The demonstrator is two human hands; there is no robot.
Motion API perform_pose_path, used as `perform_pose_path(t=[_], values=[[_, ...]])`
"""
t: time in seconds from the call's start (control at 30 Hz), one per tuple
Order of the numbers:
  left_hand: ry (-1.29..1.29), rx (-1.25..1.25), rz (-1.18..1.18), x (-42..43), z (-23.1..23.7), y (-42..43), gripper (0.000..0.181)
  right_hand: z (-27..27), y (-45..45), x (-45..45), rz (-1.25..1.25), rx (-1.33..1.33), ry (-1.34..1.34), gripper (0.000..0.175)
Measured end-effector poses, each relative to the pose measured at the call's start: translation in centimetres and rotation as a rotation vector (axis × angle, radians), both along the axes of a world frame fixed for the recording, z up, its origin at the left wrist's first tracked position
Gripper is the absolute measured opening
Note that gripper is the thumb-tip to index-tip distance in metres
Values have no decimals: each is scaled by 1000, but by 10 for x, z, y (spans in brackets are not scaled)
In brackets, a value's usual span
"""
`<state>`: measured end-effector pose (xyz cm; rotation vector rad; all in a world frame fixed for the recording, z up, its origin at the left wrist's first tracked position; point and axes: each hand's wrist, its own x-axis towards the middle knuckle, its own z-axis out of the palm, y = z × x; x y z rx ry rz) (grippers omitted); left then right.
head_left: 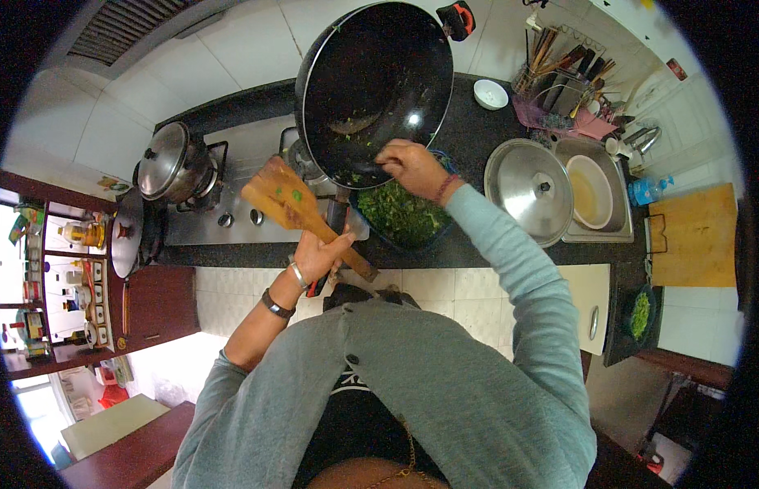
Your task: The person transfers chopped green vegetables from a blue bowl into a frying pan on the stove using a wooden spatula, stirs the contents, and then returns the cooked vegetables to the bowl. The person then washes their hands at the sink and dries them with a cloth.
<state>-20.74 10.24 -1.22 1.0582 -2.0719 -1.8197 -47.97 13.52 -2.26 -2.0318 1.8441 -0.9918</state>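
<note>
My left hand (321, 257) grips a wooden spatula (281, 195) together with the black handle (338, 214) of a large wok (367, 79). Bits of green leaf cling to the spatula's blade. The wok is tilted, its dark inside facing me, with green scraps and a little wet residue on it. At its near rim is my right hand (413, 168), fingers curled together just inside the edge; whether they pinch anything is hidden. Below the rim, a basin (410, 247) on the counter holds chopped, dark cooked-looking greens (404, 211).
Left, a lidded steel pot (171, 162) stands on the gas stove (233, 177). Right are a steel lid (529, 192), a small white bowl (491, 95), and a sink (624, 214) holding a pale basin (599, 214). Farther right are a wooden cutting board (691, 235) and a plate of chopped greens (641, 315).
</note>
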Motion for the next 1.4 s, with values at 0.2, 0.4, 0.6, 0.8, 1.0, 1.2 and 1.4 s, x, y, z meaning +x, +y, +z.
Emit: perform_pose_path(t=[0.2,0.4,0.6,0.8,1.0,1.2,1.4], values=[[67,46,29,-2,1,3,24,8,6,45,157,-254,-4,22],[11,59,15,-4,0,3,22,8,26,29,-48,-333,20,20],[28,69,40,-8,-3,9,21,21,52,51,-67,-299,-13,16],[77,55,73,-21,9,19,24,-25,125,125,41,31,-399,48],[142,20,-36,-10,6,21,27,-3,133,119,-154,141,-80,64],[114,46,3,1,9,8,31,36,167,58,-349,-219,-250,45],[98,30,-42,6,6,-2,24,69,155,25,-267,55,131,33]])
